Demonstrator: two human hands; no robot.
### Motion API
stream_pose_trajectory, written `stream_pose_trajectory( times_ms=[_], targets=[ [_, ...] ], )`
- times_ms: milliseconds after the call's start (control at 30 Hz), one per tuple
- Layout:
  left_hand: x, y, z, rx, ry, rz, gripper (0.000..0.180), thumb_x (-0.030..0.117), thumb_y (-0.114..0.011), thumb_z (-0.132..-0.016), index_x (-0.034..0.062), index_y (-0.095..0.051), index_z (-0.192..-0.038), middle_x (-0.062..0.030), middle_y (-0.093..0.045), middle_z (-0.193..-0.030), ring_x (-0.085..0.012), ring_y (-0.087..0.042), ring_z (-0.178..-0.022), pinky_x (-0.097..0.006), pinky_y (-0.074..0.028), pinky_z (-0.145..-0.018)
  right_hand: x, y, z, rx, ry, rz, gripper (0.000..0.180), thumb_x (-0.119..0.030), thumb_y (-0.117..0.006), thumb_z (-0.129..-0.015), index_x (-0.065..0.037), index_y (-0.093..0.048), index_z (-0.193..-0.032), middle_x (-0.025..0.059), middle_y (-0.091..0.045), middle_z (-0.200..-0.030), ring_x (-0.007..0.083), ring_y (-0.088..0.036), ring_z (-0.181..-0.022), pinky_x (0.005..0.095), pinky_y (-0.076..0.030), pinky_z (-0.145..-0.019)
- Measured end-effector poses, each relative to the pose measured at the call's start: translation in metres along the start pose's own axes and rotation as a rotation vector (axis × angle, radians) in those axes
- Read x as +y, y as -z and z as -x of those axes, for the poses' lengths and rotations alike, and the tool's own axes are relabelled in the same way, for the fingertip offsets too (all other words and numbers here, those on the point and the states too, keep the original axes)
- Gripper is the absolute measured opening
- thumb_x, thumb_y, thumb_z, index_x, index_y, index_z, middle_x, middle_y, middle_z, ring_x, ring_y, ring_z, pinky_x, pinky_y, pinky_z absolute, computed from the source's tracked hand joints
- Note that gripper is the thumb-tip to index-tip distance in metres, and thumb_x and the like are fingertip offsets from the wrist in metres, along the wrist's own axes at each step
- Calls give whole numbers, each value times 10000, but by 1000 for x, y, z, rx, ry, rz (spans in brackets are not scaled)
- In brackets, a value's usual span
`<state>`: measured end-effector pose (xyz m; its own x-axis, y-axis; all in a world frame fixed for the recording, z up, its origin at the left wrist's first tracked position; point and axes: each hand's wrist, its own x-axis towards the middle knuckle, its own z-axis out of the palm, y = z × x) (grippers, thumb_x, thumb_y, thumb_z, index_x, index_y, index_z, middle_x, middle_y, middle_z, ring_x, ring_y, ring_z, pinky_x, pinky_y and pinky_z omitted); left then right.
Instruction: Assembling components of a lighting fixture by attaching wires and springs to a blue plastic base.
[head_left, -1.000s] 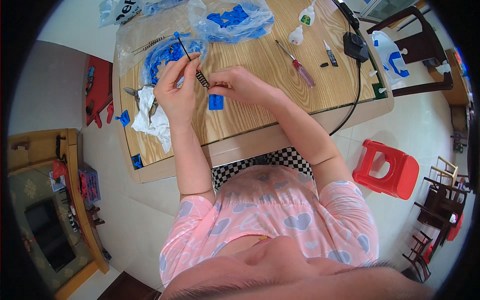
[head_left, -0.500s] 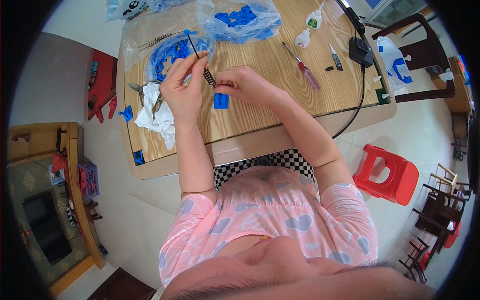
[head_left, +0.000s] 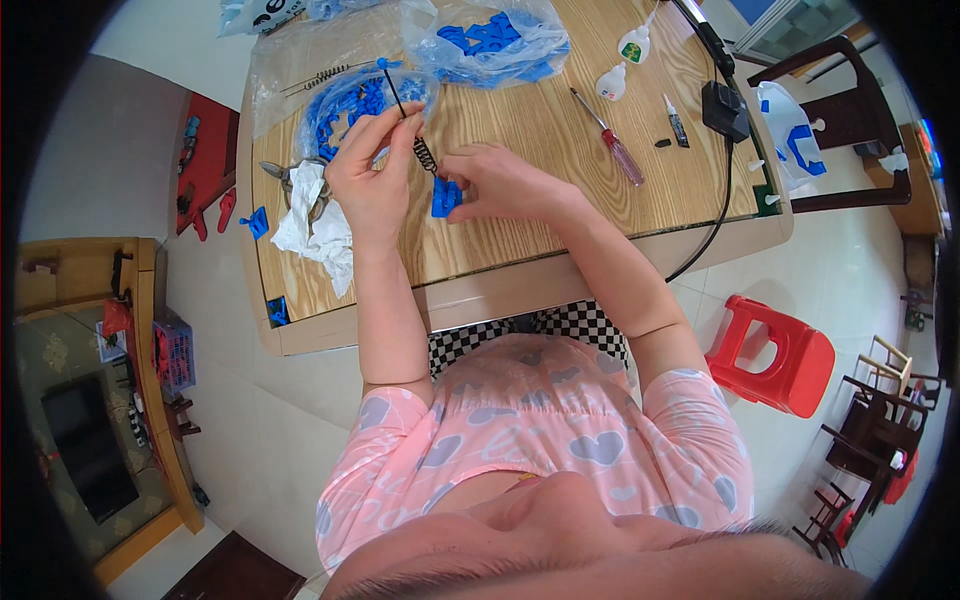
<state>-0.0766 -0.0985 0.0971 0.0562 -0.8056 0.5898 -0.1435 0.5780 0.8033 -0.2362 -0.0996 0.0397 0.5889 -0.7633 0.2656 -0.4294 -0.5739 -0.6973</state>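
Note:
My left hand [head_left: 368, 185] pinches a thin black rod between thumb and fingers, above the table. A small blue ball [head_left: 382, 63] caps the rod's upper end, and a black coil spring [head_left: 425, 155] shows below my fingers, slanting down to the right. Close under the spring's lower end is a small blue plastic block [head_left: 441, 203] on the table's near side. My right hand [head_left: 505, 184] has its fingers and thumb closed about the block's right side. Whether the spring's tip touches the block cannot be made out.
Behind my left hand lie a clear bag of small blue parts [head_left: 345, 118], another plastic bag [head_left: 545, 55] and loose springs [head_left: 328, 76]. Crumpled tissue [head_left: 325, 240] partly covers pliers [head_left: 275, 170]. Rightward are a screwdriver [head_left: 622, 158], a white bottle [head_left: 611, 83], a small tube [head_left: 677, 125] and a black adapter [head_left: 724, 110].
My right hand has shifted from the spring's lower end down onto the blue block. My left hand still holds the rod in nearly the same place.

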Motion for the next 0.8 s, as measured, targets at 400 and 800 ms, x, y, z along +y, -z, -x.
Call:
stream_pose_trajectory(
  times_ms=[400, 800],
  targets=[
    [2, 6, 8, 10, -27, -17, 150, -68, -632, -798, -44, -675, -940, -82, -668, -845, -112, -622, -732, -221, -479, -672, -3, -4, 0, -74, -25, 97, 383, -234, -768, -675, -82, -527, -931, 65, -582, -891, 266, -577, -916, 391, -384, -797],
    [7, 8, 13, 7, -47, -43, 158, -69, -631, -794, -31, -680, -939, -78, -667, -830, -117, -618, -735, -223, -477, -668, 4, -9, 0, -38, 21, 58, 382, -229, -778, -665, -86, -531, -918, 44, -597, -878, 242, -591, -890, 378, -387, -785]
  ],
)
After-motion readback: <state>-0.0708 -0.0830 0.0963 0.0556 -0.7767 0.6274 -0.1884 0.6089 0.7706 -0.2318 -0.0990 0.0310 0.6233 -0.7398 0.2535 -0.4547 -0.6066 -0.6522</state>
